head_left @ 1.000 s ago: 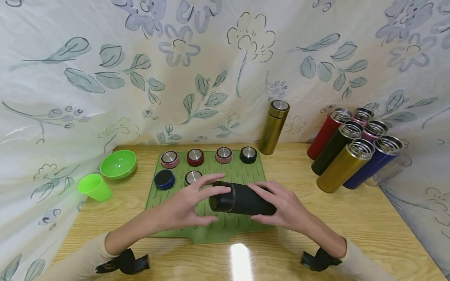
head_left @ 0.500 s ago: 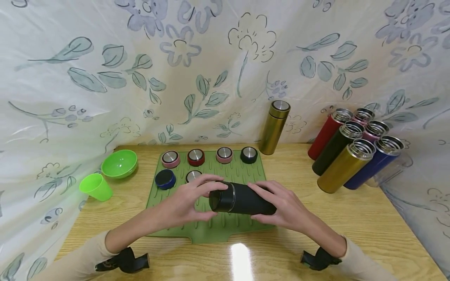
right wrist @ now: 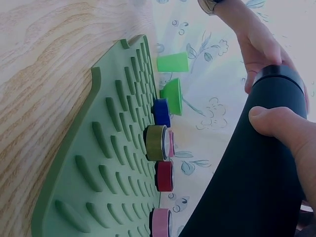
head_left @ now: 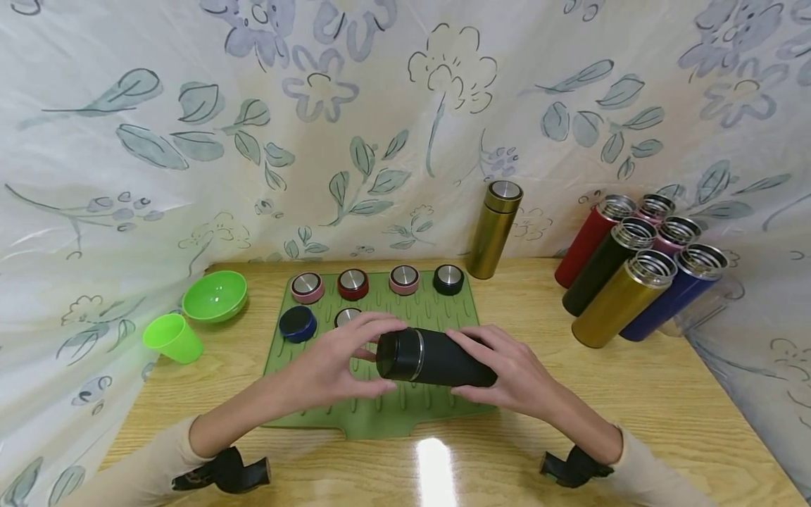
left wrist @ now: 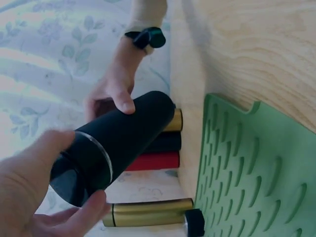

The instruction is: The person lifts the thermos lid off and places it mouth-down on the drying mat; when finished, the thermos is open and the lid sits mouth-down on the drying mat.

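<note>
A black thermos bottle (head_left: 446,358) lies nearly level in the air above the green ridged mat (head_left: 374,415). Its black lid (head_left: 395,354) points left, with a thin silver ring between lid and body. My right hand (head_left: 516,366) grips the body near its base, the thumb along the lower side. My left hand (head_left: 332,362) is round the lid, fingers above and thumb below. From the left wrist view, the lid (left wrist: 76,175) sits between thumb and fingers. Several bottle lids stand on the mat, including a blue lid (head_left: 298,323) and a red lid (head_left: 352,283).
Several lidless bottles stand grouped at right, among them a gold bottle (head_left: 617,306) and a blue bottle (head_left: 678,296). A lidded gold thermos (head_left: 495,232) stands behind the mat. At left are a green bowl (head_left: 214,297) and a green cup (head_left: 173,339). A patterned curtain (head_left: 380,127) hangs behind.
My left fingers have shifted round the lid, from spread over its top to closer about its end. The right hand and the bottle have hardly moved.
</note>
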Motion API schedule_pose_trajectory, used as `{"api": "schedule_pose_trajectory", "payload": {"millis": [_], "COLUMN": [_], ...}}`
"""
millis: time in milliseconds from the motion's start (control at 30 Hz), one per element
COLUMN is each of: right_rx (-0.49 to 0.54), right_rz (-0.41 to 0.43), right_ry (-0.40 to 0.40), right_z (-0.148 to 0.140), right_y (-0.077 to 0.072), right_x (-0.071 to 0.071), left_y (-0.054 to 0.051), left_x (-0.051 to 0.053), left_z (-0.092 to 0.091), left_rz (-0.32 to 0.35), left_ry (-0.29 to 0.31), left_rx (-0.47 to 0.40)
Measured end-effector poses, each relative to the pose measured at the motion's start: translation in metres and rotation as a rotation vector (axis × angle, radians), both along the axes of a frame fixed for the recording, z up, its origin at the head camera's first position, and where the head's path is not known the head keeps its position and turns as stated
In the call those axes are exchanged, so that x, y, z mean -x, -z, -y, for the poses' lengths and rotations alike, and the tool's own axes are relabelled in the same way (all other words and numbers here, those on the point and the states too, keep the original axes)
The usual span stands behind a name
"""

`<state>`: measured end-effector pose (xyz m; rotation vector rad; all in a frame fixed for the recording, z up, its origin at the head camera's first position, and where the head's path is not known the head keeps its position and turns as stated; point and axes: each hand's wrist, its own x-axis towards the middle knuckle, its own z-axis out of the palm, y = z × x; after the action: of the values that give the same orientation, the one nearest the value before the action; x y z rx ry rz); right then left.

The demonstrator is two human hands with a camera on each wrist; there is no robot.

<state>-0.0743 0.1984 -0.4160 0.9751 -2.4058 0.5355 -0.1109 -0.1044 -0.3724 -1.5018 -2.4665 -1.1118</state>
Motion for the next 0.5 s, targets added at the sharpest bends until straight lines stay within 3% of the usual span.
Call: {"api": "schedule_pose_trajectory", "payload": {"millis": [167, 267, 367, 500], "right_rx": [0.003, -0.005, -0.004, 0.006], "right_rz": [0.000, -0.012, -0.028, -0.041], "right_ry": [0.000, -0.004, -0.006, -0.014], "right_z": [-0.0006, -0.0008, -0.0008, -0.0010], "right_y": [0.0012, 0.0020, 0.0031, 0.0040], "right_x": [0.0001, 0.0002, 0.0007, 0.0012], "left_y": [-0.0002, -0.0010, -0.0013, -0.0006], "left_x": [-0.0002, 0.0005, 0.0004, 0.0003], "left_z": [0.0002, -0.0001, -0.0004, -0.0019], "left_rz": [-0.084, -0.055, -0.024, -0.079], "left_ry": [0.000, 0.011, 0.028, 0.037], "left_rx": [0.040, 0.015, 0.059, 0.077]}}
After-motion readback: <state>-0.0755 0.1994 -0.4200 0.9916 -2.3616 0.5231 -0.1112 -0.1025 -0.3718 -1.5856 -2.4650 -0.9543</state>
